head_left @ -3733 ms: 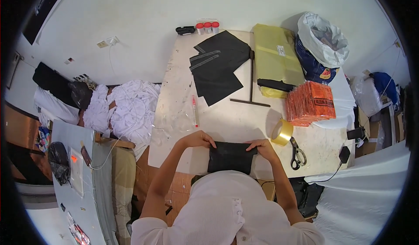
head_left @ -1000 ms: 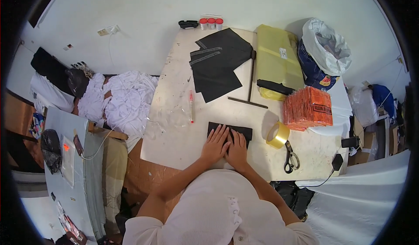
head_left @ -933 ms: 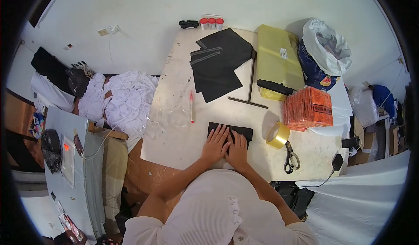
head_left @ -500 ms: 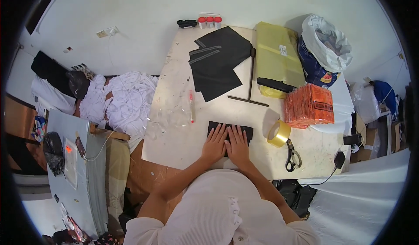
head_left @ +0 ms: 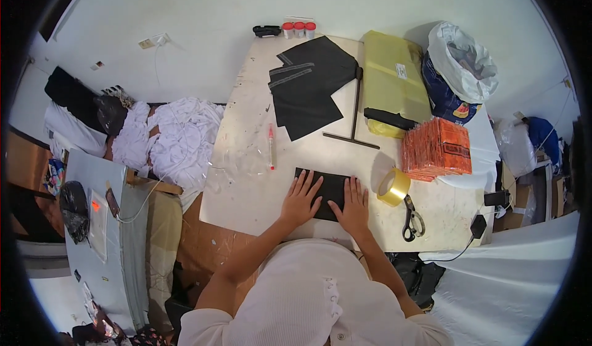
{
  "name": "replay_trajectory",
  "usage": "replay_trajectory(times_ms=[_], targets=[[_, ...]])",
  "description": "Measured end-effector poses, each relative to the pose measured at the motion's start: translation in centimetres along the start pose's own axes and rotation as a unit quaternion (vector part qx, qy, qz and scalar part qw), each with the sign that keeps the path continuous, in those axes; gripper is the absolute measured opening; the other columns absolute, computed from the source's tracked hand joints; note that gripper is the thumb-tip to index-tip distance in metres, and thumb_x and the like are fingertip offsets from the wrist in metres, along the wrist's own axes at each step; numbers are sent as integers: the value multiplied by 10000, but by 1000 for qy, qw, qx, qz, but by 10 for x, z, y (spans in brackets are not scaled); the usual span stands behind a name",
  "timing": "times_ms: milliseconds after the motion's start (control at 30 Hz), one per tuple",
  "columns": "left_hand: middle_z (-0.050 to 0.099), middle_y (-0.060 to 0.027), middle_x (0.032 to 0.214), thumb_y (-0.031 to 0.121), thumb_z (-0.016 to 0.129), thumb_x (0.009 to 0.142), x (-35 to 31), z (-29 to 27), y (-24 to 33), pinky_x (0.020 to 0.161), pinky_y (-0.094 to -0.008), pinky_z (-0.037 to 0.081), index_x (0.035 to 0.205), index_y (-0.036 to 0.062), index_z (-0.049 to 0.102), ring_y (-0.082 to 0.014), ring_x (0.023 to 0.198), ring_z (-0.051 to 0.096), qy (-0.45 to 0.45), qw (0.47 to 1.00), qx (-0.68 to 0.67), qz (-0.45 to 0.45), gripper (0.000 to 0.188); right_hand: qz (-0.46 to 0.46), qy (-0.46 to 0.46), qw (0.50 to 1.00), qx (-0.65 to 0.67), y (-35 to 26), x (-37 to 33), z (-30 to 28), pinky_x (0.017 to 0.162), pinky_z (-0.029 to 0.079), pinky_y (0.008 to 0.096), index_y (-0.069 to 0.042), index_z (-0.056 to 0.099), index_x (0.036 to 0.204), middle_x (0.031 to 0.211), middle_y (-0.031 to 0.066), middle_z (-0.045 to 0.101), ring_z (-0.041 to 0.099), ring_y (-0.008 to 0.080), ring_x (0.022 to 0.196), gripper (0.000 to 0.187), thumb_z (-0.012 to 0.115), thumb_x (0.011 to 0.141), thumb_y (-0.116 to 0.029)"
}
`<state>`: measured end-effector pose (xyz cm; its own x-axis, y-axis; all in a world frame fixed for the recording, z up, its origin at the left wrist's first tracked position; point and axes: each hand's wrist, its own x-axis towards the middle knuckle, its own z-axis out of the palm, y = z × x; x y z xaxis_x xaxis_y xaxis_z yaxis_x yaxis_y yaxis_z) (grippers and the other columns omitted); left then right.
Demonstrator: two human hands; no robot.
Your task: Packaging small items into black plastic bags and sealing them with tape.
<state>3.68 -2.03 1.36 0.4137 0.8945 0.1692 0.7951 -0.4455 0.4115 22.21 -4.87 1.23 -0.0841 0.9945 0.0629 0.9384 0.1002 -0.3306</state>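
Observation:
A folded piece of black cloth [head_left: 330,192] lies flat on the pale table in front of me. My left hand [head_left: 301,199] rests on its left part, palm down with the fingers spread. On its right edge lies my right hand [head_left: 353,204], also flat, its fingers stretched out and thumb apart. Between the two hands the middle of the cloth shows. Farther off, several black cloth pieces [head_left: 311,87] with light stitched lines lie overlapping. A clear pen with red ends [head_left: 271,147] sits beyond my left hand, near crumpled clear plastic [head_left: 237,161].
Right of my hands are a roll of yellow tape [head_left: 393,187], scissors [head_left: 412,219] and a stack of orange plastic packets [head_left: 436,150]. A dark T-shaped rod [head_left: 356,111], a yellow package [head_left: 394,81] and a white-and-blue bag [head_left: 457,68] stand behind. White cloth [head_left: 182,136] is heaped at left.
My hands have slid apart from the middle of the black cloth, the left toward its left side and the right toward its right edge. More of the cloth shows between them.

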Motion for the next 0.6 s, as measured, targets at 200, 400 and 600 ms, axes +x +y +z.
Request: replay_trajectory(times_ms=[200,400,600], targets=[[268,-157,1437,311,467,885,-1,-1,-1,1080,-457,203,1371,141,353,-330,1336,228,11,999,32,10,527,32,43,998,31,4,16,-7,1041,261,456,15,379,1311,1340,220,390,354,357,1256,634,525,860,-406],[338,-142,1387,311,466,891,-8,6,3,1071,-464,216,1339,138,393,-322,1299,276,21,999,21,26,485,39,210,973,92,9,124,-34,846,414,438,-7,527,1117,1053,192,567,525,375,972,414,559,839,-312],[398,-110,1333,341,450,901,-10,1,11,1073,-455,212,1297,179,457,-292,1269,317,29,999,-6,44,428,193,179,965,-12,29,178,17,794,426,442,-65,586,951,941,140,610,550,344,913,319,626,752,-311]])
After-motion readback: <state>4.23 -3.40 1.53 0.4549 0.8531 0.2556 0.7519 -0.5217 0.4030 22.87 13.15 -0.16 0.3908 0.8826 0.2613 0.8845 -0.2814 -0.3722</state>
